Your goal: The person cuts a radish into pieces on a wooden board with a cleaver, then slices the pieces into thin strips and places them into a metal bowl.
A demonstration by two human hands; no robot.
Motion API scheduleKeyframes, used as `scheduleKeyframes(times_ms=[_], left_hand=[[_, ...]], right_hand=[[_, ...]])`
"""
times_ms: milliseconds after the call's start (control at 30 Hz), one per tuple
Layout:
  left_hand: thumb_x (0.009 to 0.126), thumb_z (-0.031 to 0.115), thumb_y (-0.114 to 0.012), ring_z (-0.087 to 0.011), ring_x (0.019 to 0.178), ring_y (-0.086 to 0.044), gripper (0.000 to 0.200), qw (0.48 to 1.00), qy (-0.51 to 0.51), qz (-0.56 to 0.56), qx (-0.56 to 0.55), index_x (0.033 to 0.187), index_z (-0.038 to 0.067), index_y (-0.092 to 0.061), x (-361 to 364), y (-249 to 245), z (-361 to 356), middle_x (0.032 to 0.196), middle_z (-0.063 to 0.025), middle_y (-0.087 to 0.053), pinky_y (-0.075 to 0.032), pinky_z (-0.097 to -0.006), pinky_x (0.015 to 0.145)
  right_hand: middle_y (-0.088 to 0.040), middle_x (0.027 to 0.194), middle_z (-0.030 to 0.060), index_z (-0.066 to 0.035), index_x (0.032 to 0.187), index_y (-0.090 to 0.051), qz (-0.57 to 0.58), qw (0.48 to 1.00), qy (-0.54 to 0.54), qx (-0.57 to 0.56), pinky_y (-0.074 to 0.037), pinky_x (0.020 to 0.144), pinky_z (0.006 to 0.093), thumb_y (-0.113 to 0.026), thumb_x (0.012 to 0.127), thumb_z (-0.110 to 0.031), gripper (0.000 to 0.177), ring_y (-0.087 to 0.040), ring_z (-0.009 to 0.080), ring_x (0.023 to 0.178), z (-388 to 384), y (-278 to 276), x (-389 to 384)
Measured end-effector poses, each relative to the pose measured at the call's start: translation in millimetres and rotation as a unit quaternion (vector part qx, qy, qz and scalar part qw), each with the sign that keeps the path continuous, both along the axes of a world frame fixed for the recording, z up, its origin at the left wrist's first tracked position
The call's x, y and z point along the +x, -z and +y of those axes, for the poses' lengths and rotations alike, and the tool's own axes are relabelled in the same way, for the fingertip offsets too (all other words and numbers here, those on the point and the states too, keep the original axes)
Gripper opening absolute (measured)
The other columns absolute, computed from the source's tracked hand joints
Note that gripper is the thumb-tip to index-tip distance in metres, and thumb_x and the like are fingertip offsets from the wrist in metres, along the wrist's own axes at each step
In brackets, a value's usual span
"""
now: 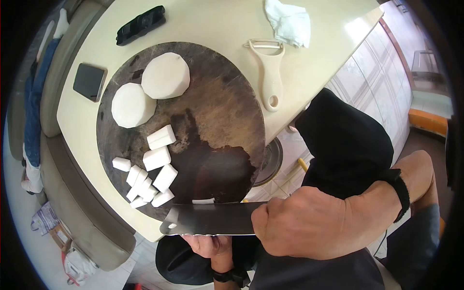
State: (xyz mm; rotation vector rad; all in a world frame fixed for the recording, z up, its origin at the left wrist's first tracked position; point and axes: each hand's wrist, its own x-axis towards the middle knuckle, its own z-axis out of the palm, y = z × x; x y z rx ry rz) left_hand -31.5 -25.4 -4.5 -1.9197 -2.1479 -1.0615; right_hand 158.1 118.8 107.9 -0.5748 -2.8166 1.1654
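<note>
My right hand (309,222) is closed round the handle of a cleaver (212,219), its broad blade reaching left over the near edge of a round, dark chopping board (232,101). Behind the blade is my left hand (208,244), its fingers mostly hidden. A thin white slice (203,201) lies along the cleaver's far side. Cut white chunks (157,158), apparently peeled radish, are grouped at the board's left. Above them sit two thick, peeled white rounds (166,76) touching each other. Part of the board's surface looks wet.
A white peeler (271,77) and a crumpled white cloth (290,21) lie on the cream table (212,24). A phone (90,82) and a black object (140,25) rest beyond the board. Left of the table runs a padded bench (82,203); another person's leg (35,106) shows there.
</note>
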Motion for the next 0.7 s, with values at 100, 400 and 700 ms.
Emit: scheduleKeyframes(times_ms=[100,400,700], left_hand=[[0.083,0.024,-0.070,-0.0408,0.100,-0.058,0.027,1.000,0.019,-0.014,0.011,0.098,0.002,-0.068,-1.5,-0.3,-0.1,0.111,-0.0216,-0.061,-0.045,-0.0468,0.086],[0.079,0.006,-0.067,-0.0378,0.092,-0.060,0.011,0.999,0.009,-0.027,0.034,0.087,-0.002,-0.066,3.5,1.2,1.7,0.100,-0.0179,-0.062,-0.046,-0.0441,0.084],[0.087,0.021,-0.063,-0.0353,0.086,-0.060,0.021,0.999,0.030,-0.027,0.027,0.093,0.001,-0.064,-1.0,6.7,-4.6,0.096,-0.0215,-0.061,-0.051,-0.0401,0.070]], right_hand=[[-0.054,0.059,0.0139,0.008,0.072,-0.052,-0.037,0.999,-0.014,-0.026,-0.045,0.039,0.0318,-0.060,0.067,-0.006,0.016,-0.061,0.0231,0.051,3.4,-9.5,5.2],[-0.053,0.055,0.0153,0.008,0.073,-0.051,-0.072,0.997,0.004,-0.033,-0.046,0.038,0.0333,-0.060,0.069,-0.004,0.016,-0.060,0.0254,0.047,-4.3,-17.6,27.0],[-0.046,0.050,0.0102,0.005,0.067,-0.050,-0.079,0.996,-0.007,0.030,-0.039,0.031,0.0295,-0.061,0.065,-0.005,0.015,-0.053,0.0171,0.042,-12.2,-24.0,25.1]])
